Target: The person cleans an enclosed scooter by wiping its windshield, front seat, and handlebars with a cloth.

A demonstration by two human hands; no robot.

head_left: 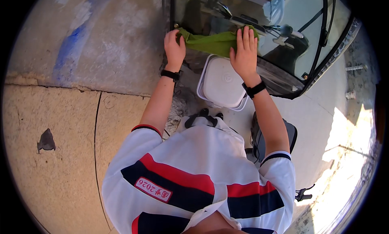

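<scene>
A green cloth point(210, 43) is stretched across the lower edge of a clear windshield point(243, 35) on a vehicle. My left hand point(175, 52) grips the cloth's left end, with the fingers curled at the corner. Lying flat on its right end is my right hand point(245, 54), fingers stretched out and pointing away from me. Both wrists wear black bands. Just below the cloth, between my forearms, stands a white lidded bucket point(224, 82) with its handle lowered around the side.
Handlebars point(279, 31) show through the windshield. A dark case-like object point(283, 135) lies by my right arm, with a handlebar grip point(304, 194) farther down. To the left is a stained concrete wall or floor surface point(117, 43) above tan slabs point(60, 120). Sunlight falls at the right.
</scene>
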